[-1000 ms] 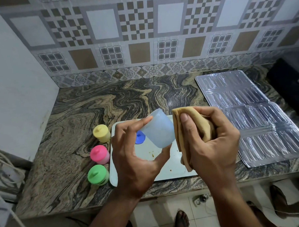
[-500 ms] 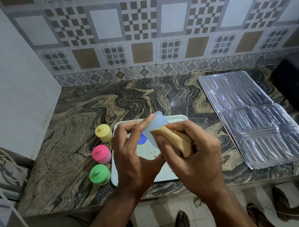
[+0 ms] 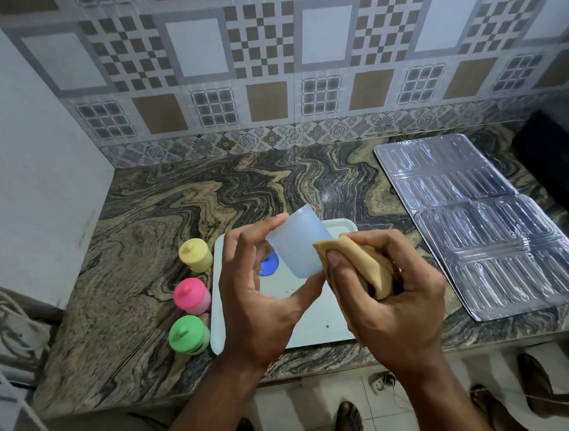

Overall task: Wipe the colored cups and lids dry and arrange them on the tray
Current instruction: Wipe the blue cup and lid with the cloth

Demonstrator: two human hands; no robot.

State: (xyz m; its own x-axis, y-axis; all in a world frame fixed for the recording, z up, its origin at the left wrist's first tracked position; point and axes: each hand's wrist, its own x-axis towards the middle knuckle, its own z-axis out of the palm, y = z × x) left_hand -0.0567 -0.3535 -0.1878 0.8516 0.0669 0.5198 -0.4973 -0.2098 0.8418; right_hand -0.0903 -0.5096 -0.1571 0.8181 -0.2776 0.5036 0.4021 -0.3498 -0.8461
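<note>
Raised since 0.5 s ago, translucent blue cup (image 3: 297, 244) pinched by left hand (image 3: 263, 294); right hand (image 3: 387, 295) fingers clamp folded tan cloth (image 3: 360, 264) against its smooth tapered wall.

Both forearms are bare up to the frame edge at 6 o'clock, with no sleeves, watch or bands in view. The left hand (image 3: 264, 301) and the right hand (image 3: 391, 295) wear no gloves and no rings that can be seen. The nails are short and unpainted. Low down, near 6 o'clock, one foot (image 3: 349, 419) shows in a dark open sandal on the pale tiled floor.
</note>
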